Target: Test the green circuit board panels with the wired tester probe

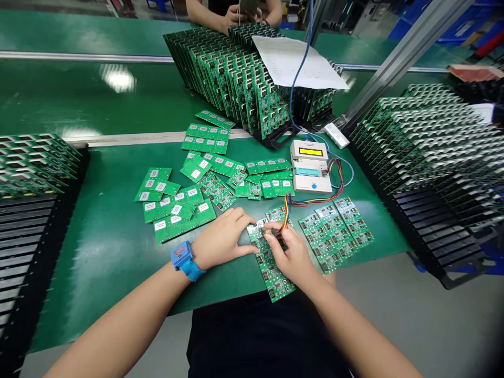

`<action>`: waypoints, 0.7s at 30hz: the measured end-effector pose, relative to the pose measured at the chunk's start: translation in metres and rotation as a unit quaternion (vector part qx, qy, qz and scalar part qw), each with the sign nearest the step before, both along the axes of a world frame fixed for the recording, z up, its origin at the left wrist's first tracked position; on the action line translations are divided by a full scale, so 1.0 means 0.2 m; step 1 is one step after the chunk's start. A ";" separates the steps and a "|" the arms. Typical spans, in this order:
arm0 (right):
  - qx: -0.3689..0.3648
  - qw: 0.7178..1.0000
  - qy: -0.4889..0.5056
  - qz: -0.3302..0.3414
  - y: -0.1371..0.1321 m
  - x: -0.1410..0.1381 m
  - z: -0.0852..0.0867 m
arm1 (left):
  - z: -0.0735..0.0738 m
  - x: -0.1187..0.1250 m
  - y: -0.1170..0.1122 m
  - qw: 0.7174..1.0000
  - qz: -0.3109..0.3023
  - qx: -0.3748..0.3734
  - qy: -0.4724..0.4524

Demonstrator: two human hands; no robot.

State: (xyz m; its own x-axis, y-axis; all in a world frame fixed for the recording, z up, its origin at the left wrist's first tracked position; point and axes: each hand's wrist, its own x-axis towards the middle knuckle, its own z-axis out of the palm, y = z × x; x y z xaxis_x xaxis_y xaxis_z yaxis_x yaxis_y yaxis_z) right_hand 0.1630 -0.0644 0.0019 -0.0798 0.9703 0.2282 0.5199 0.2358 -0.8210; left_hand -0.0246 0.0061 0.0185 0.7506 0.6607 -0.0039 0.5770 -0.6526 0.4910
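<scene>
A green circuit board panel [271,270] lies at the table's front edge, its lower end sticking out past it. My left hand [226,236] holds the panel at its upper left edge, thumb and index finger apart along the side. Between the thumb and fingers of my right hand [291,254] is the plug end of a multicoloured wire cable [286,210], pressed to the panel's upper part. My fingers hide most of the plug. The cable runs to a white programmer [311,181] with a lit yellow display. Behind the panel, another board [275,213] is partly covered.
Several boards [334,236] lie face up at right. Labelled boards [185,218] lie scattered at left and centre. Racks of upright boards stand at the back [236,79], right [417,136] and left [35,163]. A metal post [394,63] rises behind. Another person's hands [236,16] are across the table.
</scene>
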 end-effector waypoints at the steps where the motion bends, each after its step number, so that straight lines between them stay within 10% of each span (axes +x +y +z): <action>1: 0.000 1.000 0.000 -0.001 0.00 0.00 0.00 | 0.00 0.00 0.00 1.000 -0.009 -0.002 -0.002; 21: -0.061 0.997 0.038 -0.031 -0.06 0.03 0.01 | -0.04 0.00 0.01 0.998 -0.034 0.047 -0.012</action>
